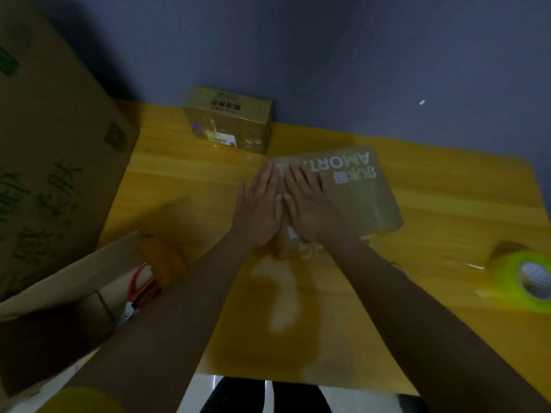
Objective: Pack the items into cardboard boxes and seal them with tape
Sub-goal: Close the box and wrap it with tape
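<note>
A flat brown cardboard box with white lettering [351, 192] lies on the yellow wooden bench [447, 210], its surface glossy. The left hand [259, 207] and right hand [310, 204] press on its top side by side, each grip flat, fingers straight, holding nothing. A yellow-green tape roll [524, 275] sits well right of the grips; a small taped cardboard carton [229, 123] stands beyond them.
</note>
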The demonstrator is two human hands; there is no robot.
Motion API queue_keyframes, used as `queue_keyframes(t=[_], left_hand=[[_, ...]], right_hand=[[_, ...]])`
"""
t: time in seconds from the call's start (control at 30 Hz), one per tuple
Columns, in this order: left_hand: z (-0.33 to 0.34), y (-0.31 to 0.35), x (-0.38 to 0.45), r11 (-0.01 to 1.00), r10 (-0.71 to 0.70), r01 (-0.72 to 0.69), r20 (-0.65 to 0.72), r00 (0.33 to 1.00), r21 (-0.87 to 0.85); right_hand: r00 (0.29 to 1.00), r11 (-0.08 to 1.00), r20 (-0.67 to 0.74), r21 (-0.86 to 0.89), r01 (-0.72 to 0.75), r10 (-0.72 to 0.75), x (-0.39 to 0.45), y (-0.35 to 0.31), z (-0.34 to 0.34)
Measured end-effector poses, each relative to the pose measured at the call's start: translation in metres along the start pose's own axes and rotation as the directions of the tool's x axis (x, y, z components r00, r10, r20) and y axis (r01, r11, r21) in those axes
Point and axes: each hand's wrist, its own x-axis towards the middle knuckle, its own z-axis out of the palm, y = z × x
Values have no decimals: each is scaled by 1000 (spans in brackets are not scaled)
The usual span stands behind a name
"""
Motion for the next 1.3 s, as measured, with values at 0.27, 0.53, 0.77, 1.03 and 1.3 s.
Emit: queue_keyframes(t=[0.27, 0.53, 0.77, 1.03, 1.3], left_hand=[[-3, 0, 0, 994, 5, -5, 1, 1000, -107], [1, -2, 0, 979, 12, -17, -25, 1000, -205], [-6, -1, -1, 974, 31, -27, 14, 999, -223], [-7, 3, -5, 892, -140, 180, 127, 982, -415], [-14, 30, -26, 524, -257, 433, 349, 901, -733]], right_hand=[[880, 974, -470, -222, -39, -72, -54, -8, 32], [783, 988, -622, -123, -91, -5, -85, -12, 102], [965, 997, -252, 1, -77, 75, -130, -18, 121], [889, 993, -441, 50, -112, 122, -116, 9, 37], [943, 993, -326, -114, 32, -67, -85, 13, -7]])
